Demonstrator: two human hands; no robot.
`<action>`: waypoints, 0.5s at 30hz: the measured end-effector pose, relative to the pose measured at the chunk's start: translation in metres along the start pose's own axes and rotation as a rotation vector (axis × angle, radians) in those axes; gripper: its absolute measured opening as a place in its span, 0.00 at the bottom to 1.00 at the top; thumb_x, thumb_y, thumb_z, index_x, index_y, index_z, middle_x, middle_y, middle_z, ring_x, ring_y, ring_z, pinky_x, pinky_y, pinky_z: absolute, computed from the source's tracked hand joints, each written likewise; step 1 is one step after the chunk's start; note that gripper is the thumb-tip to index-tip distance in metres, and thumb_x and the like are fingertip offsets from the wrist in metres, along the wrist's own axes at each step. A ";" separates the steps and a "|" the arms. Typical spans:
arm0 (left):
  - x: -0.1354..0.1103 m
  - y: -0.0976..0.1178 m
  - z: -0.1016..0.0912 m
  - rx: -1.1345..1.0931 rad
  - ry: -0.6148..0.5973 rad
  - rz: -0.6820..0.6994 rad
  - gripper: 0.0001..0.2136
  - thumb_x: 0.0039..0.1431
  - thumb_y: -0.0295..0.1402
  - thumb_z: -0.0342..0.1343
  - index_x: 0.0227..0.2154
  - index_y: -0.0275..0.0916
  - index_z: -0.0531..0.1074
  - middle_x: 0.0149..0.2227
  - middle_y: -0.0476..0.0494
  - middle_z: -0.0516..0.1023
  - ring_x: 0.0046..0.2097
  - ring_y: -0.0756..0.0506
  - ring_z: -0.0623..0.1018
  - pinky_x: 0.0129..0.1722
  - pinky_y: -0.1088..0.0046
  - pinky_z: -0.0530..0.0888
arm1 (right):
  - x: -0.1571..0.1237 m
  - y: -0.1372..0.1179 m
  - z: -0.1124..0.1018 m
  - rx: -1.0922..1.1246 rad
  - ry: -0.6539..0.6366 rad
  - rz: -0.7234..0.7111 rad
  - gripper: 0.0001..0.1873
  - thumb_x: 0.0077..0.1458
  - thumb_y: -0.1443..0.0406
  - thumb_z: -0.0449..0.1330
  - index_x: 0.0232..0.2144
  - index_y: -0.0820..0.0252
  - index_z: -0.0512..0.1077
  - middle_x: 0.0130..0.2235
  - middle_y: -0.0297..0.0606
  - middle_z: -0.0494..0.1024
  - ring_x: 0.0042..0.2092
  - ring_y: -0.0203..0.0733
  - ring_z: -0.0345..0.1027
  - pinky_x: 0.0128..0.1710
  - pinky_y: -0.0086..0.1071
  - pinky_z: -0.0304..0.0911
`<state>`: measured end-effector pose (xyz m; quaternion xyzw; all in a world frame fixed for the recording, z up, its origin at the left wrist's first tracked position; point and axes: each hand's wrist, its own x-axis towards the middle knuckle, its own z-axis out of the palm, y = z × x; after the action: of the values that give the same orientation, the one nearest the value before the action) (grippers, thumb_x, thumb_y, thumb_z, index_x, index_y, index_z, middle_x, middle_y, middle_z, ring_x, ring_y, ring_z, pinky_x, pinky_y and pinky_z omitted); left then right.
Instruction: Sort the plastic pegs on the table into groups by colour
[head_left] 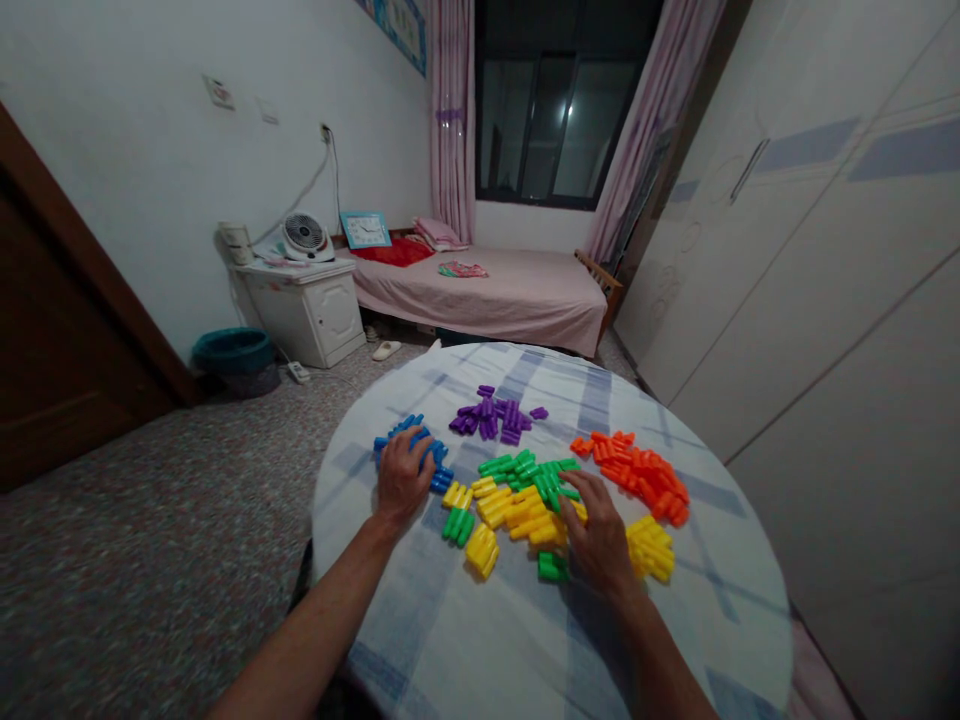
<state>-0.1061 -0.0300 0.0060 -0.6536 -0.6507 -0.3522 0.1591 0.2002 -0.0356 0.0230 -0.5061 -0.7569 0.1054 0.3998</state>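
Observation:
My left hand [403, 474] rests on a pile of blue plastic toy pieces [409, 424] at the left of the round table, fingers bent and apart. Over the edge of the green toy pieces [519, 466] and yellow toy pieces [495, 507] reaches my right hand [598, 528], its thumb and fingers parted. Its fingertips are close to green and yellow pieces; whether they touch any is unclear. A small green block [459, 525] and a yellow block [481, 551] lie between the hands. More yellow pieces [651, 548] sit right of my right hand.
Purple pieces [491, 416] lie toward the far side of the table, orange pieces [637, 472] at the right. A checked cloth [480, 650] covers the tabletop. Beyond stand a bed [517, 290], a white cabinet [330, 315] with a fan [305, 235], and a wardrobe [810, 250].

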 end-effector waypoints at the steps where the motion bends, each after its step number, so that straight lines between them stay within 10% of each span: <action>1: -0.001 0.000 0.001 -0.028 -0.014 0.039 0.12 0.60 0.31 0.47 0.43 0.39 0.72 0.51 0.39 0.70 0.53 0.40 0.69 0.53 0.59 0.65 | -0.001 -0.008 -0.002 0.013 -0.055 -0.019 0.17 0.56 0.61 0.52 0.48 0.56 0.68 0.50 0.44 0.69 0.53 0.47 0.62 0.54 0.45 0.58; 15: -0.003 0.004 0.015 -0.133 -0.152 0.306 0.11 0.55 0.24 0.48 0.38 0.36 0.72 0.47 0.38 0.72 0.48 0.42 0.71 0.47 0.63 0.71 | 0.001 -0.062 0.040 -0.392 -0.460 -0.140 0.26 0.50 0.63 0.58 0.53 0.48 0.64 0.58 0.41 0.63 0.58 0.54 0.53 0.48 0.44 0.57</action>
<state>-0.0982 -0.0231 -0.0053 -0.7787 -0.5292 -0.3159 0.1177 0.1292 -0.0539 0.0317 -0.4830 -0.8665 0.0412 0.1189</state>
